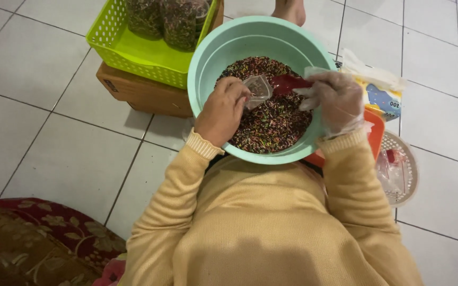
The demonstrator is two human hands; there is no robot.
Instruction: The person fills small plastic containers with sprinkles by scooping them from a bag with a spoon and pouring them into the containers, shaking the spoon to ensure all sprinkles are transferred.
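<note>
A teal plastic bowl point(216, 50) sits in front of me, filled with dark multicoloured sprinkles point(271, 124). My left hand point(222, 111), bare, holds a small clear plastic bag point(259, 90) open over the sprinkles. My right hand point(335, 100) wears a thin clear glove and grips a red scoop point(287, 82), whose tip points at the bag's mouth. Both of my sleeves are yellow knit.
A lime green basket point(133, 50) with filled bags of sprinkles rests on a brown cardboard box point(144, 92) at the back left. To the right lie a white round basket point(401, 169), an orange item point(375, 132) and a printed packet point(380, 98). A patterned cushion point(33, 238) lies lower left. A foot point(290, 10) shows at the top.
</note>
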